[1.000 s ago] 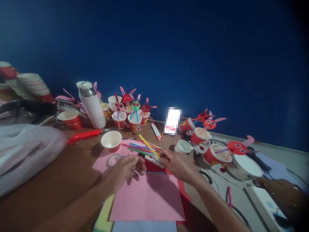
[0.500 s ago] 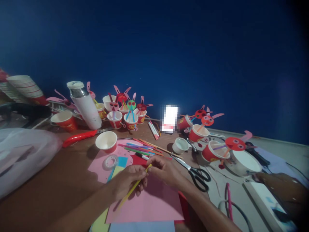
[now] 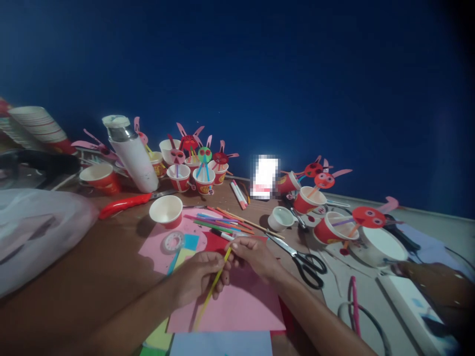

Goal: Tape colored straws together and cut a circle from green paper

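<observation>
A thin yellow straw [image 3: 210,294] slants between my two hands above a pink paper sheet [image 3: 248,311]. My left hand [image 3: 191,278] is closed around its middle part, and the lower end hangs down toward the paper. With thumb and fingertips, my right hand [image 3: 256,257] pinches the upper end. Just beyond my hands lie a marker [image 3: 222,235] and a pile of coloured straws [image 3: 222,222]. A tape roll [image 3: 173,242] rests left of them on cut pink paper. Black-handled scissors [image 3: 309,271] lie to the right of my right hand.
A paper cup [image 3: 166,213] stands behind the tape. Rabbit-faced cups [image 3: 204,182] line the back, with others [image 3: 309,201] at right. A white flask [image 3: 133,160], red-handled cutter [image 3: 124,205] and plastic bag [image 3: 40,237] are at left. A small cup [image 3: 281,220] sits right of centre.
The view has shifted slightly, so the table appears a little higher and to the right. Both hands keep their hold, and the straw now stands slightly steeper.
</observation>
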